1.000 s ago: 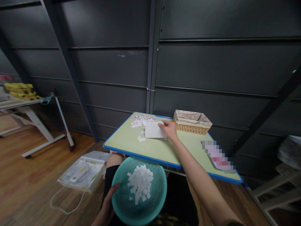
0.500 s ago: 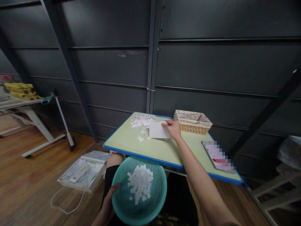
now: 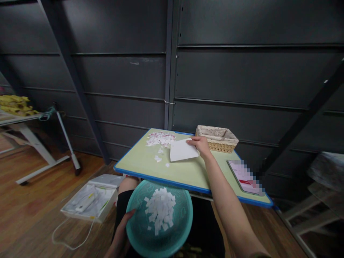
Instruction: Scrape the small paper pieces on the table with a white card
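Note:
My right hand (image 3: pixel 202 145) is closed on the upper right corner of a white card (image 3: pixel 183 150), tilted a little above the tabletop. Left of the card lies a heap of small paper scraps (image 3: pixel 160 138), white with some reddish marks, and a few loose bits (image 3: pixel 158 158) are scattered in front of it. Below the table's front edge, my left hand (image 3: pixel 125 224) grips the left rim of a green plastic basket (image 3: pixel 185 229). Small white paper pieces (image 3: pixel 161 208) are piled inside this basket. The fingers under its rim are hidden.
The light-green table (image 3: pixel 139 161) has a blue edge. A wicker basket (image 3: pixel 219 146) with a cloth lining stands at its back right, and a tablet (image 3: pixel 245 177), partly pixelated, lies on the right. An open white box (image 3: pixel 88 200) with a cord sits on the floor at left.
The white card has swung slightly to the right and tilted, moving away from the paper heap with my right hand. The view has shifted a little; my left hand still grips the basket.

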`<state>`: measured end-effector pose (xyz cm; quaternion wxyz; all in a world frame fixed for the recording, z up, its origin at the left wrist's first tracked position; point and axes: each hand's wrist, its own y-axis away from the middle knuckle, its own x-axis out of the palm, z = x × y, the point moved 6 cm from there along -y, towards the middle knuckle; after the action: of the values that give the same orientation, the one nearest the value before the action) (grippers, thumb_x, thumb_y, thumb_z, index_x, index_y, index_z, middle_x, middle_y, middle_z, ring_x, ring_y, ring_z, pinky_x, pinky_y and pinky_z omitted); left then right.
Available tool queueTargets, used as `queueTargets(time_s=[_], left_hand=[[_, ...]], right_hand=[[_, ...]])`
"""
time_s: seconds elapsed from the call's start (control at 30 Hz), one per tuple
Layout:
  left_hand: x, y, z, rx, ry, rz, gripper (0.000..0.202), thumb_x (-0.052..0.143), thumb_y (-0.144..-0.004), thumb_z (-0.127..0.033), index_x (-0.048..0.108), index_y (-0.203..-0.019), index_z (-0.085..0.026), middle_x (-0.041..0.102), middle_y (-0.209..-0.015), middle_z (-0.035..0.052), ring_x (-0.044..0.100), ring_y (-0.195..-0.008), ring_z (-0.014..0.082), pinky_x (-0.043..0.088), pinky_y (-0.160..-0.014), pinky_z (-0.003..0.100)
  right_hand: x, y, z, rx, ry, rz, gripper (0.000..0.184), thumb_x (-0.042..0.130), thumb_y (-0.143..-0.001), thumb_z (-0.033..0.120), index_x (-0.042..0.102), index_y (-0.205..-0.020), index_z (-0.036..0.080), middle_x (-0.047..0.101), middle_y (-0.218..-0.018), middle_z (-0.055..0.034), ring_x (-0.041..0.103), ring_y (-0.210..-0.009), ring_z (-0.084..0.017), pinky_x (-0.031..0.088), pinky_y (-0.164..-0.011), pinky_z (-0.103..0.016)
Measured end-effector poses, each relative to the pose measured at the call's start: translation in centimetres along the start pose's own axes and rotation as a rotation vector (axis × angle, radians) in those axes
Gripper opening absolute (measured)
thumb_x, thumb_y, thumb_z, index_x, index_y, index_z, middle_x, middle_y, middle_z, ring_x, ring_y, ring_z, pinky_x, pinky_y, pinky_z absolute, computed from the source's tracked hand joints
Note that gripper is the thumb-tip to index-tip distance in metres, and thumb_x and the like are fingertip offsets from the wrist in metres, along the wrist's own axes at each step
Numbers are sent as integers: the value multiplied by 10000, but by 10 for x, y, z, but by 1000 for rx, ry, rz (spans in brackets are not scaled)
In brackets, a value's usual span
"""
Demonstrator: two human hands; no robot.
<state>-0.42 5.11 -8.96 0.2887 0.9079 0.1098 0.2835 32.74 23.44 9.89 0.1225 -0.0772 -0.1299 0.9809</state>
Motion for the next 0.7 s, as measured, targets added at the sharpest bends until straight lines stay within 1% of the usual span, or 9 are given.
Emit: queueTargets(time_s=[0.1, 0.23, 0.33, 0.4, 0.47, 0.53, 0.6, 0.7], left_hand=[[4, 5, -4, -23, 14, 3, 374, 632, -753, -205, 665, -1079, -24, 785, -689, 115, 720, -897, 336, 535, -888, 446], [7, 10, -9, -19, 27, 13, 372, 649, -738, -206, 668, -1067, -32, 785, -697, 118, 705, -943, 345, 535, -886, 445], [4, 12, -11, -11, 16, -19, 390, 672, -731, -251, 662, -1065, -50, 787, -707, 107, 720, -902, 329, 539, -882, 440], [3, 13, -12, -4, 2, -36, 381, 680, -724, -248, 663, -1055, -61, 791, -730, 104, 729, -860, 319, 540, -880, 441], [3, 13, -12, 2, 0, -27, 361, 679, -717, -206, 665, -1046, -59, 792, -741, 108, 730, -854, 318, 544, -873, 443], [5, 13, -12, -6, 12, -7, 347, 668, -726, -190, 665, -1048, -60, 792, -742, 105, 725, -883, 318, 546, -870, 442], [6, 12, -12, -7, 23, 10, 340, 659, -743, -204, 664, -1052, -64, 793, -749, 104, 720, -905, 314, 547, -870, 437], [5, 10, -13, -12, 28, 29, 353, 676, -739, -239, 662, -1035, -48, 792, -753, 124, 725, -887, 316, 552, -861, 424]], right_hand=[[18, 4, -2, 16, 58, 97, 290, 714, -522, 339, 752, -690, 106, 661, -590, -51, 540, -496, -153, 344, -456, -247], [29, 8, -3, 19, 90, 160, 278, 718, -524, 322, 753, -681, 95, 642, -557, -39, 510, -475, -133, 321, -439, -234], [31, 8, -5, 45, 5, 200, 308, 736, -509, 316, 756, -713, 86, 652, -580, -46, 509, -481, -126, 328, -443, -229], [28, 7, -6, 57, -39, 170, 318, 736, -510, 311, 758, -732, 85, 662, -601, -52, 512, -490, -124, 336, -452, -228], [24, 5, -7, 52, -18, 130, 311, 731, -518, 307, 758, -732, 84, 659, -596, -49, 500, -487, -119, 325, -450, -226], [23, 4, -6, 35, 40, 124, 301, 729, -523, 309, 757, -718, 82, 641, -567, -39, 476, -473, -110, 300, -441, -225], [26, 6, -3, 20, 76, 153, 295, 727, -531, 317, 756, -705, 80, 621, -540, -31, 455, -463, -104, 282, -434, -225], [36, 14, 2, 30, 50, 249, 304, 736, -534, 324, 754, -706, 75, 611, -533, -31, 447, -463, -99, 277, -434, -225]])
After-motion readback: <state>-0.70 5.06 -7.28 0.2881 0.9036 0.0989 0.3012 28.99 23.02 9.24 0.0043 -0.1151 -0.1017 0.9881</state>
